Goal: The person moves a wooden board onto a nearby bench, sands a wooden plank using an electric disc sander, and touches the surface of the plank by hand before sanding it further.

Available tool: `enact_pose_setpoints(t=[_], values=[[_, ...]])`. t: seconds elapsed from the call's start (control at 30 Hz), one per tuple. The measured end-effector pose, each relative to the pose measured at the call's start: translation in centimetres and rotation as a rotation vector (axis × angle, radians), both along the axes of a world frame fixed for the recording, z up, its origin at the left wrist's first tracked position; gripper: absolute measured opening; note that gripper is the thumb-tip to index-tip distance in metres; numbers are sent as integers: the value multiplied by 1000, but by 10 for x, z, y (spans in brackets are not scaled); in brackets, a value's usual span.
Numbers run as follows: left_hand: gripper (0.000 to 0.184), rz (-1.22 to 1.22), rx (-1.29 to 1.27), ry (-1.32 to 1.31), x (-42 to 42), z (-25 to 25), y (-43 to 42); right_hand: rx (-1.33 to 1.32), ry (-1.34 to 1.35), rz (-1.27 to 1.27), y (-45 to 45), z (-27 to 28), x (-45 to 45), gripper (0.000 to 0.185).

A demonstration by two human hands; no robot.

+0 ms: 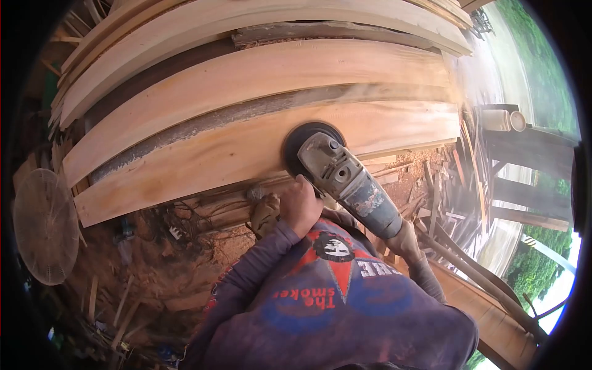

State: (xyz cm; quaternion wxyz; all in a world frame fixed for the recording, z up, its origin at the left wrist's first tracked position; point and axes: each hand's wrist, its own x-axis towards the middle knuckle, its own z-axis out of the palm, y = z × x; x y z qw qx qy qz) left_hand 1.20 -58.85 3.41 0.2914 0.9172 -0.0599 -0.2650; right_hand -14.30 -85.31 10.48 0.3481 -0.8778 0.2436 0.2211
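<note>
An angle grinder [354,182] with a round dark sanding disc [293,151] lies across the near edge of a pale wooden plank [203,163]. The disc rests on the plank's face. Close to the tool's head, my left hand [301,206] is closed in a fist, apparently round a side handle that is mostly hidden. My right hand [404,239] wraps round the rear end of the grinder's body, its fingers partly hidden beneath it. Fine dust hazes the air at the plank's right end.
Behind lies a second plank [259,74], with more boards [185,28] stacked beyond. A round fan [46,226] stands at the left. Wood scraps [435,191] and sawdust cover the ground. A white plastic container [496,120] sits at the right, and a cable [468,265] runs nearby.
</note>
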Motion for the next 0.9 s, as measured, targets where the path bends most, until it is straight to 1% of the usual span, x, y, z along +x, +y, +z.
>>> enact_pose_setpoints(t=[0.1,0.17,0.2,0.27,0.47,0.53,0.57,0.6,0.67,0.7,0.77,0.9], values=[[34,-58,-28,-29,6,3,-64,-7,13,-19,-65,-7,-15,39],[35,-137,-5,40,11,11,-112,31,-10,-97,-102,-5,-23,37],[35,-146,-2,40,11,8,-136,50,-22,-136,-121,-4,-27,36],[35,-179,-108,8,10,2,-181,32,-43,-139,-162,-7,-39,34],[32,-286,-124,7,19,6,-322,30,-32,-291,-259,-2,-59,31],[34,-344,-106,1,24,4,-361,17,-77,-342,-285,-7,-67,30],[41,-426,-81,-31,26,6,-380,25,-91,-368,-298,-8,-72,30],[41,-431,-79,-31,26,6,-399,34,-106,-394,-310,-9,-76,29],[35,-485,-158,-38,26,8,-438,-6,-79,-441,-332,-5,-82,30],[36,-504,-154,-51,24,8,-457,-21,-72,-460,-343,-3,-84,31],[35,-543,-173,-64,24,5,-491,-72,115,-539,-361,2,-87,29],[30,-602,-225,-90,25,2,-547,-67,187,-616,-402,-14,-105,26]])
